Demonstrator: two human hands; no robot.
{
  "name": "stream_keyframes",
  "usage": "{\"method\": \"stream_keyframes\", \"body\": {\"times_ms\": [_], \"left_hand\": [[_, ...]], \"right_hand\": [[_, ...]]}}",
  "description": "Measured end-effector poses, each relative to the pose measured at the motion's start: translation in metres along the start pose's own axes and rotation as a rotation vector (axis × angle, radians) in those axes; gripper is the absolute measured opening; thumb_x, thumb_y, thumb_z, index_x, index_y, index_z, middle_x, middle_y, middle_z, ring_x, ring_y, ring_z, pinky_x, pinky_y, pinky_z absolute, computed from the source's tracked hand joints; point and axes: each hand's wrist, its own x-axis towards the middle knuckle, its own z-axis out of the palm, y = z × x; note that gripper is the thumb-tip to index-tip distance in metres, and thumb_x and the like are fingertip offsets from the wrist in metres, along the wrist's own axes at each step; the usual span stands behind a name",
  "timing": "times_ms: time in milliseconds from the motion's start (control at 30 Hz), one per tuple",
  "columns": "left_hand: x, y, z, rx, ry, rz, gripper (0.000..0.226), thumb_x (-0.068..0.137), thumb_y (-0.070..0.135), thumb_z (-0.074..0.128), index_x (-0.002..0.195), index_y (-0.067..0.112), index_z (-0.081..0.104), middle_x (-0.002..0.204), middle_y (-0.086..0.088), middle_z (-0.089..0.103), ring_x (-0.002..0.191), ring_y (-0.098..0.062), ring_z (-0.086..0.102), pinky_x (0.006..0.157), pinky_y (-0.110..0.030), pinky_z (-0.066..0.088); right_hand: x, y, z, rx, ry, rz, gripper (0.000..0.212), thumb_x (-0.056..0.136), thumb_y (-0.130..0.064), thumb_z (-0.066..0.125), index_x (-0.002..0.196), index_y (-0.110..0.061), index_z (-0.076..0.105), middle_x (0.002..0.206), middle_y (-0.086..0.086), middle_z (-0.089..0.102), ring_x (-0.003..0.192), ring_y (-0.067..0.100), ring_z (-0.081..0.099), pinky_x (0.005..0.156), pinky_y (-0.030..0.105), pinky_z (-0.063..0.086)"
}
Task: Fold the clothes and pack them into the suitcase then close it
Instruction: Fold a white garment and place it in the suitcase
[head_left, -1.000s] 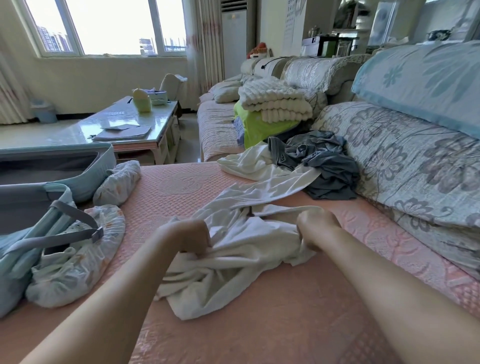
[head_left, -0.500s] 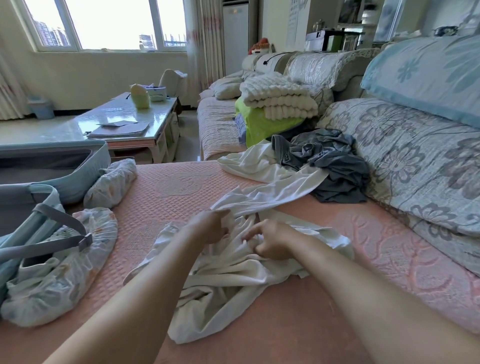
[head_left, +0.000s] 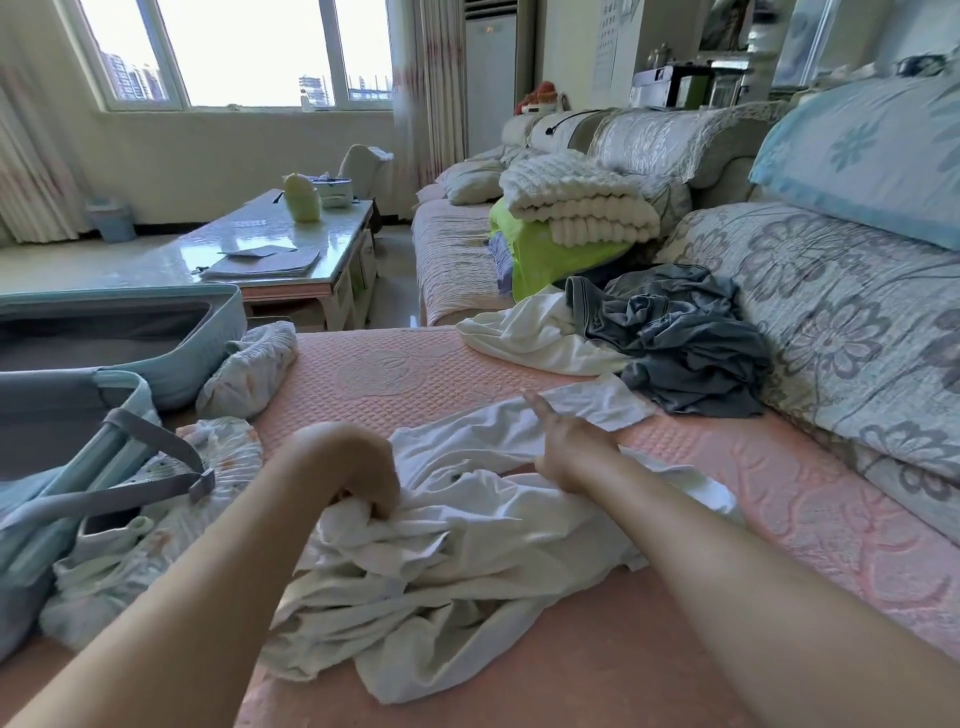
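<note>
Suitcase (head_left: 223, 332), pale blue and lying open, is seen at the left edge of the pink sofa seat (head_left: 415, 374). A crumpled white garment (head_left: 493, 561) is spread across the middle of the seat. A grey heap of clothes (head_left: 685, 353) is piled behind it against the flowered back cushion (head_left: 831, 312). A bunch of the white garment is gripped in the curled left hand (head_left: 358, 467). Its long strip is pressed flat by the right hand (head_left: 566, 441), whose fingers are held straight.
</note>
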Motion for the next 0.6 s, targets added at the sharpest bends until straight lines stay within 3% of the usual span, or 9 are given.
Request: {"method": "stream_keyframes", "body": {"times_ms": [67, 167, 233, 300, 367, 433, 533, 600], "left_hand": [[0.002, 0.007, -0.001, 0.008, 0.166, 0.037, 0.032, 0.076, 0.040, 0.065, 0.097, 0.016, 0.068, 0.095, -0.002, 0.070, 0.083, -0.019, 0.066, 0.073, -0.031, 0.056], [0.014, 0.028, 0.000, -0.117, 0.468, 0.178, 0.041, 0.093, 0.044, 0.061, 0.124, 0.017, 0.058, 0.120, -0.004, 0.063, 0.104, -0.021, 0.059, 0.081, -0.031, 0.046], [0.027, 0.043, 0.002, -0.228, 0.504, 0.245, 0.046, 0.093, 0.043, 0.063, 0.132, 0.020, 0.055, 0.127, -0.004, 0.061, 0.110, -0.021, 0.057, 0.085, -0.031, 0.046], [0.037, 0.052, 0.005, -0.257, 0.471, 0.264, 0.055, 0.091, 0.042, 0.066, 0.138, 0.020, 0.051, 0.131, -0.004, 0.059, 0.115, -0.023, 0.057, 0.089, -0.033, 0.046], [0.046, 0.055, 0.008, -0.205, 0.474, 0.240, 0.065, 0.086, 0.047, 0.068, 0.141, 0.020, 0.046, 0.130, -0.005, 0.060, 0.115, -0.025, 0.057, 0.089, -0.034, 0.048], [0.051, 0.052, 0.006, -0.239, 0.512, 0.219, 0.062, 0.086, 0.046, 0.068, 0.139, 0.024, 0.044, 0.122, -0.005, 0.062, 0.106, -0.025, 0.060, 0.083, -0.035, 0.050], [0.048, 0.033, -0.007, -0.561, 0.656, 0.173, 0.025, 0.092, 0.020, 0.056, 0.115, 0.025, 0.060, 0.106, -0.007, 0.065, 0.080, -0.021, 0.056, 0.064, -0.030, 0.041], [0.041, 0.009, -0.017, -0.688, 0.796, 0.081, 0.024, 0.089, 0.011, 0.048, 0.103, 0.017, 0.066, 0.105, -0.015, 0.067, 0.086, -0.029, 0.057, 0.069, -0.029, 0.038]], "right_hand": [[0.011, -0.004, 0.006, -0.065, -0.055, -0.004, 0.086, 0.096, -0.020, 0.048, 0.156, -0.046, -0.007, 0.146, 0.011, 0.049, 0.119, 0.029, 0.058, 0.093, 0.041, 0.052], [0.027, -0.013, 0.013, -0.085, -0.116, -0.027, 0.071, 0.096, -0.038, 0.057, 0.154, -0.050, 0.019, 0.154, 0.007, 0.044, 0.132, 0.030, 0.050, 0.103, 0.043, 0.047], [0.034, -0.019, 0.020, -0.118, -0.145, -0.047, 0.048, 0.095, -0.041, 0.058, 0.142, -0.042, 0.050, 0.147, 0.005, 0.051, 0.131, 0.029, 0.051, 0.103, 0.040, 0.046], [0.042, -0.025, 0.022, -0.095, -0.073, -0.037, 0.028, 0.095, -0.031, 0.055, 0.120, -0.028, 0.068, 0.128, 0.005, 0.065, 0.115, 0.028, 0.060, 0.092, 0.035, 0.049], [0.048, -0.030, 0.016, 0.104, 0.113, -0.052, 0.023, 0.094, -0.023, 0.053, 0.105, -0.022, 0.073, 0.112, 0.004, 0.071, 0.103, 0.027, 0.065, 0.085, 0.032, 0.050], [0.051, -0.037, 0.002, 0.535, 0.289, -0.148, 0.022, 0.091, -0.015, 0.055, 0.095, -0.022, 0.076, 0.097, 0.000, 0.075, 0.093, 0.020, 0.068, 0.084, 0.033, 0.053], [0.046, -0.057, -0.018, 1.109, 0.245, -0.353, 0.027, 0.094, 0.001, 0.058, 0.095, -0.022, 0.073, 0.088, -0.007, 0.073, 0.083, 0.003, 0.067, 0.082, 0.025, 0.054], [0.045, -0.068, -0.019, 1.191, 0.155, -0.411, 0.036, 0.092, 0.006, 0.061, 0.107, -0.027, 0.062, 0.098, -0.001, 0.072, 0.093, 0.013, 0.070, 0.089, 0.028, 0.055]]}}
